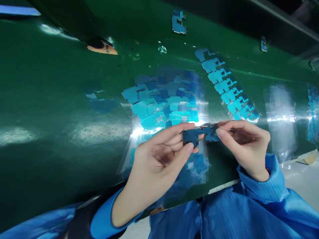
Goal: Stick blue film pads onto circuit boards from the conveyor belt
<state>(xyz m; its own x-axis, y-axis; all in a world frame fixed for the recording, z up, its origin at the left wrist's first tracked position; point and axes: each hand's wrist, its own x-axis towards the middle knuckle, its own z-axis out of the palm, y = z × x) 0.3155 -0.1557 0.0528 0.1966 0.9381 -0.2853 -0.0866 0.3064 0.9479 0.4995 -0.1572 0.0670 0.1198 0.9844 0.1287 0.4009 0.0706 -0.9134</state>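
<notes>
Between my two hands, above the green work surface, is a small circuit board with a blue face and a notch in its lower edge. My left hand grips its left end, thumb below and fingers along the upper edge and behind. At the right end, the thumb and forefinger of my right hand pinch the board's corner. Beneath the hands lie clear plastic sheets bearing many overlapping blue film pieces, cut with notched outlines. My fingers partly cover the board's ends.
A slanting strip of blue cut films lies at the right. Another circuit board rests at the back, and a small component farther right. Clear sheets lie at the right. A dark post stands at the upper left.
</notes>
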